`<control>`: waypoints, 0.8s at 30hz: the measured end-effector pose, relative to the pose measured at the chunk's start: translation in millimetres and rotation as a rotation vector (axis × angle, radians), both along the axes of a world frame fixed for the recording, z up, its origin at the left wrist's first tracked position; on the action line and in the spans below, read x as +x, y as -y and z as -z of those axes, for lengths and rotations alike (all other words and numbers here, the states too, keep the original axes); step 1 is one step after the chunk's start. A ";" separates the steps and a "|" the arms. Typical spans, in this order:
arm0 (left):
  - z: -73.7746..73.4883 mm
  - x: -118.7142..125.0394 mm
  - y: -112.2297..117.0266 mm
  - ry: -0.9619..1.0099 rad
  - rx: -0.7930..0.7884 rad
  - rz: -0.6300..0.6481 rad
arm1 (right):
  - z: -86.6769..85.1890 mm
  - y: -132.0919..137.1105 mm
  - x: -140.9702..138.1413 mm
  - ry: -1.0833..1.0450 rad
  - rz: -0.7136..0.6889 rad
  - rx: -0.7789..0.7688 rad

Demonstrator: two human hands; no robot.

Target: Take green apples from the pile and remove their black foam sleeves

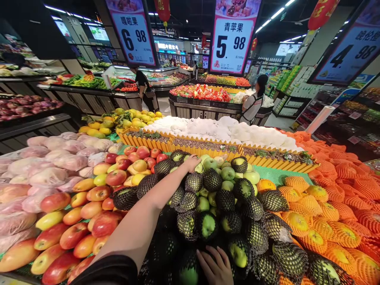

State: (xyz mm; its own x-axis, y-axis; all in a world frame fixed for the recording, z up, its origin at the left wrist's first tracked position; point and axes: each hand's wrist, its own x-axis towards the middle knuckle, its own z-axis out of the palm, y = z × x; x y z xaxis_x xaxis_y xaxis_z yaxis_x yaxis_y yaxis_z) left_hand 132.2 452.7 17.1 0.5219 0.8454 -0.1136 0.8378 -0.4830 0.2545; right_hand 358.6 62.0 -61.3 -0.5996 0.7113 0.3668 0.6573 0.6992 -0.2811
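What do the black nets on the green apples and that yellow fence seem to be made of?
The black nets look like matte foam plastic, judging by the thick diamond mesh hugging the green apples. The yellow fence is probably smooth moulded plastic: even colour and regular slats suggest it, though painted wood is possible.

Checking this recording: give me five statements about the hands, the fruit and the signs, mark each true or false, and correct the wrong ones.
1. The left hand is farther from the camera than the right hand. True.
2. The right hand lies among the red fruit. False: it is at the bottom of the picture, among green apples, many in black netting.
3. The middle hanging sign reads 5.98. True.
4. The left arm's sleeve is white. False: it is black.
5. The oranges lie left of the green apples in the picture. False: they lie to the right.
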 end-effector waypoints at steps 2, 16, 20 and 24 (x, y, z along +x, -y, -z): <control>-2.5 -0.5 2.0 0.023 0.019 -0.007 | -1.0 -0.3 -0.4 0.010 0.007 0.011; -91.0 -21.2 38.1 0.497 0.200 -0.318 | -11.0 12.0 -7.8 0.043 0.083 0.008; -135.3 -31.8 83.6 0.652 0.272 -0.293 | -22.3 24.8 -14.3 -0.062 0.094 -0.123; -150.0 -35.1 192.8 0.856 0.279 -0.044 | -36.9 28.2 -5.4 -0.399 0.162 -0.277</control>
State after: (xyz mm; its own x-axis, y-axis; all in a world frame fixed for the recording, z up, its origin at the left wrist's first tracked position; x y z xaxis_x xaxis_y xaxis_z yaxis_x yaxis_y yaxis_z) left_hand 97.2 259.9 167.1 0.2999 0.8055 0.5111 0.4346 -0.5923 0.6785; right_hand 353.2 33.8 -24.3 -0.3251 0.8864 0.3296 0.5548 0.4610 -0.6926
